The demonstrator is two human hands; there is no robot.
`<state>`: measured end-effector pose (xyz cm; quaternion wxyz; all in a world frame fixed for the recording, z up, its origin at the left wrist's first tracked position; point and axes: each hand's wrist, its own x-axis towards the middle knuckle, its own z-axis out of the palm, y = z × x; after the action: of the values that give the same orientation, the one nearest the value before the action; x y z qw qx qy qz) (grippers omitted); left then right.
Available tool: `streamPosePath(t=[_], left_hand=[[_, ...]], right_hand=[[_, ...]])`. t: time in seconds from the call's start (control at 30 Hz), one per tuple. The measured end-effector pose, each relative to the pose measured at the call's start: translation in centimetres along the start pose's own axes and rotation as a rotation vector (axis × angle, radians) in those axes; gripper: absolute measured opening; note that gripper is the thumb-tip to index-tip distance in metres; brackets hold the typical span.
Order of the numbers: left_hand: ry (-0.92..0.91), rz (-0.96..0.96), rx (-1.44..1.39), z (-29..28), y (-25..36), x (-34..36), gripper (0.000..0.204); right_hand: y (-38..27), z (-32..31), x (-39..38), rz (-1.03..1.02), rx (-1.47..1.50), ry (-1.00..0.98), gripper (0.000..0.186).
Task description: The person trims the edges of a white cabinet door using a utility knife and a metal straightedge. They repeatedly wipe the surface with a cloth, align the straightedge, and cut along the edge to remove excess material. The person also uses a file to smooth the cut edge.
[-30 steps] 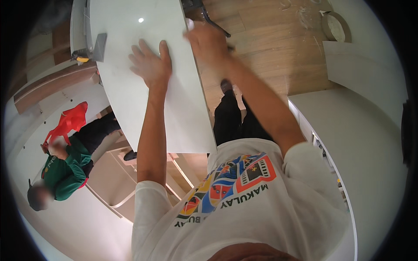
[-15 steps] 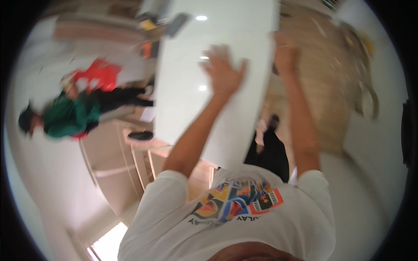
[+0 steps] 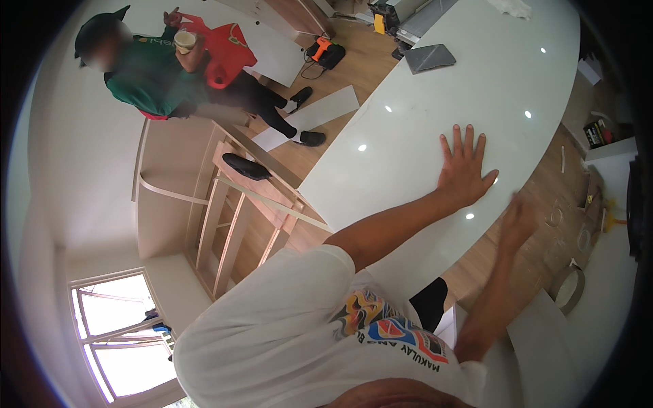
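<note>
A long glossy white panel (image 3: 401, 177) stretches away in front of me. My left hand (image 3: 464, 168) lies flat on it with the fingers spread, holding nothing. Beside the panel's right edge is my right hand (image 3: 520, 221), smeared by motion, so its fingers cannot be made out. Farther up the panel, near its left edge, rests a flat dark grey piece (image 3: 430, 58). A crumpled white item (image 3: 511, 8) sits at the far end.
At the far left a person in a green top (image 3: 146, 78) holds a cup (image 3: 185, 42) and a red bag (image 3: 228, 51). Left of the panel stands a wooden frame (image 3: 235, 234) bearing a black shoe-like item (image 3: 246, 166). An orange-and-black tool (image 3: 324, 52) and a tape roll (image 3: 567, 285) lie on the floor.
My view has turned, so the panel now slants to the right. The left hand remains spread over the panel. My right hand has dropped nearer to me along the panel's right side.
</note>
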<state>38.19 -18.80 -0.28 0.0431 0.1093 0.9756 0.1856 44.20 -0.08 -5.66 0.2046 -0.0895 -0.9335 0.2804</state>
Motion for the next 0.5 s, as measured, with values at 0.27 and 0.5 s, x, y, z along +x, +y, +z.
streamPosePath(t=[0.27, 0.5], left_hand=[[0.07, 0.041, 0.082, 0.7, -0.4, -0.3, 0.085], [0.126, 0.148, 0.213, 5.1, -1.1, 0.0, 0.096]], right_hand=[[-10.4, -4.2, -18.7, 0.196, 0.26, -0.095, 0.013], [-1.2, 0.3, -2.2, 0.141, 0.461, 0.16, 0.016]])
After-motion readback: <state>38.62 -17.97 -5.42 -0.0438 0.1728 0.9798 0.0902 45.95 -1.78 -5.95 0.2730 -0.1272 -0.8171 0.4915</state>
